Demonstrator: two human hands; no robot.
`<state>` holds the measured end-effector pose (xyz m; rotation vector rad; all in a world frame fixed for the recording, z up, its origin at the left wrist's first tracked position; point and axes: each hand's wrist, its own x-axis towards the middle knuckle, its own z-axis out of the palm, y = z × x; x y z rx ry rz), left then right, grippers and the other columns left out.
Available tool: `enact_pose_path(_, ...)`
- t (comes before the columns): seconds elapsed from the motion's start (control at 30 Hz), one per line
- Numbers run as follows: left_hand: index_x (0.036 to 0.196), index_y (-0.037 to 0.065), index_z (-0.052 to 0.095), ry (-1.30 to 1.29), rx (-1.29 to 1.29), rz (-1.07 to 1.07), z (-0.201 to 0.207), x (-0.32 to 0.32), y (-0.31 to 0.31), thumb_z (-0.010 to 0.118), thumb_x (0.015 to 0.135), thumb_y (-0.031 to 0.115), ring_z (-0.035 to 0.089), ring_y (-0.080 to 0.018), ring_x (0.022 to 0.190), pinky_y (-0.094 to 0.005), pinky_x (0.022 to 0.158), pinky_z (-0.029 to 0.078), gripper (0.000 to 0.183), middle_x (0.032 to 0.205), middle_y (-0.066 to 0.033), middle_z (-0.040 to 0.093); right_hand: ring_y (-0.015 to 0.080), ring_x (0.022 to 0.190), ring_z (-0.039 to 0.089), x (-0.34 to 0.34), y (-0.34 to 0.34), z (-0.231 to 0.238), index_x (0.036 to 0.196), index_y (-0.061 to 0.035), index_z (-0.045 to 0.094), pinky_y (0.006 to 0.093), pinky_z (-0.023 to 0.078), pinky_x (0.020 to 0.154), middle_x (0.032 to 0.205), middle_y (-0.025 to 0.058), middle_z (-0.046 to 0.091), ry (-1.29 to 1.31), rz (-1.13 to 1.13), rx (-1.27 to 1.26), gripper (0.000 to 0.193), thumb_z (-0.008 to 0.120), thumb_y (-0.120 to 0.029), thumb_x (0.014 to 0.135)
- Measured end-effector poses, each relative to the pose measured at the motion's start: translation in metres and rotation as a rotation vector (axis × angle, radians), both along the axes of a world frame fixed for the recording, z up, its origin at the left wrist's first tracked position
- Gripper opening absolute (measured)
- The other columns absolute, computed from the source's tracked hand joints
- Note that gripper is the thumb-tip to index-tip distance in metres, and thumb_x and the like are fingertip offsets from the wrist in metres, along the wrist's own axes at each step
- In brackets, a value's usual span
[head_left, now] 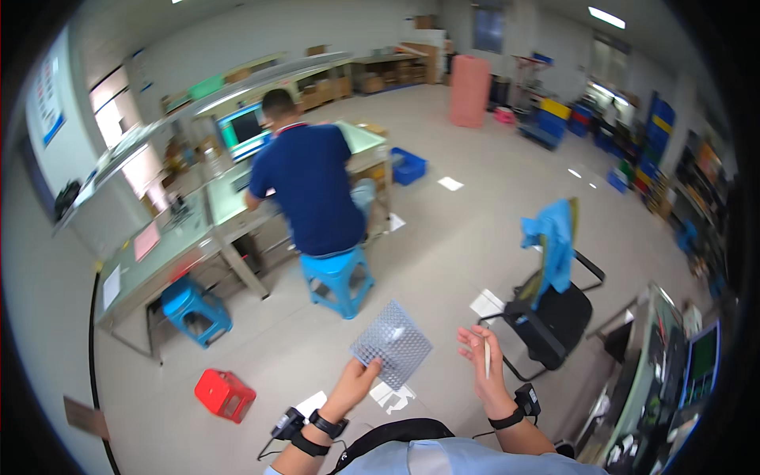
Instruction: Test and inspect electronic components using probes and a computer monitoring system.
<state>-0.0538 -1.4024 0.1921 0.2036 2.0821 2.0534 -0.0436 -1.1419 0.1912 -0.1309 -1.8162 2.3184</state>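
Note:
My left hand (356, 386) pinches the lower left edge of a translucent bubble-wrap sheet or pouch (393, 340), holding it up over the floor. To its right, my right hand (486, 376) is raised with the palm turned inward and the fingers curled. A thin, pale, pen-like stick (487, 356) stands upright in this hand, held against the thumb side. Its exact kind is too small to make out. The two hands are apart, and the right one does not touch the bubble wrap.
A person (309, 182) sits on a blue stool (336, 277) at a workbench ahead. A red stool (225, 394) and another blue stool (195, 309) stand at left. To the right are a black chair (546, 324) with blue cloth and a bench (633, 380). Paper sheets lie on the floor.

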Motion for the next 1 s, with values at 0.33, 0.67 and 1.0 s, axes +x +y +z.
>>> enact_pose_path(0.33,0.11,-0.004,0.061,-0.231,-0.143,0.128,0.052,-0.051,-0.24,0.055,0.096,0.027,0.055,-0.0063,0.079,-0.022,0.071,0.045,0.034,0.09,-0.0002,0.063,0.0268,0.108,0.056,-0.139,-0.271,0.032,0.12,-0.0074,0.056,0.0375,0.041,0.095,0.124,0.0109,0.059,0.556,0.535,0.761,0.052,0.078,-0.019,0.074)
enact_pose_path(0.67,0.111,-0.003,0.059,-0.5,0.241,0.314,-0.009,-0.158,-0.347,0.056,0.096,0.021,0.063,-0.0101,0.081,-0.0244,0.072,0.052,0.028,0.095,-0.0049,0.066,0.0262,0.098,0.06,-0.259,-0.399,-0.012,0.108,-0.0078,0.06,0.0384,0.045,0.082,0.103,0.0083,0.063,0.871,0.554,0.779,0.04,0.077,-0.011,0.073)
enact_pose_path(1.0,0.117,-0.003,0.057,-0.598,0.443,0.36,-0.022,-0.259,-0.45,0.055,0.096,0.023,0.064,-0.0132,0.09,-0.0273,0.082,0.052,0.033,0.105,-0.0071,0.066,0.0232,0.085,0.062,-0.375,-0.479,-0.012,0.11,-0.0064,0.058,0.0354,0.05,0.075,0.099,0.0099,0.063,0.548,0.714,0.628,0.036,0.073,-0.008,0.078)
